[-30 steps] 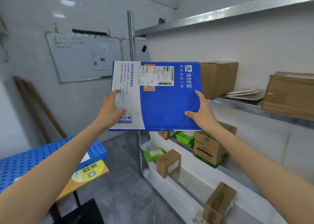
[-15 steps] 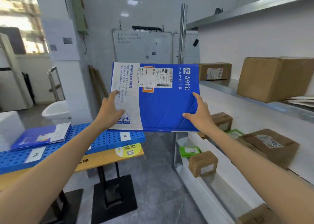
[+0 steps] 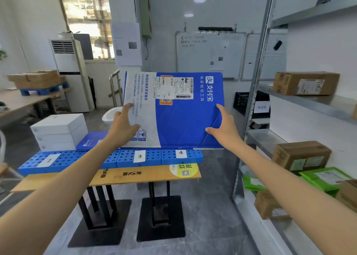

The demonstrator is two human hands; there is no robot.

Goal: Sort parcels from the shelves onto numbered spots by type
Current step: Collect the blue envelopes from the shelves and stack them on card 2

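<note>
A flat blue and white mailer parcel (image 3: 179,117) with a shipping label is held up in front of me. My left hand (image 3: 123,123) grips its left lower edge and my right hand (image 3: 224,128) grips its right lower edge. Below and behind it lies a blue perforated board (image 3: 108,158) on a wooden table, with paper labels 1 (image 3: 49,160), 3 (image 3: 139,156) and 4 (image 3: 181,153). On spot 1 stand stacked white boxes (image 3: 58,132). A blue mailer (image 3: 90,140) lies beside them.
Metal shelves (image 3: 309,102) on the right hold brown cartons (image 3: 305,83), (image 3: 301,155) and green parcels (image 3: 326,178). A whiteboard (image 3: 208,53) hangs on the far wall. Another table with cartons (image 3: 36,78) stands at the far left. The table's black legs (image 3: 160,216) stand on grey floor.
My view has swung left from the shelves toward the numbered table. Both hands keep the same grip on the blue mailer, which now hangs over spots 3 and 4.
</note>
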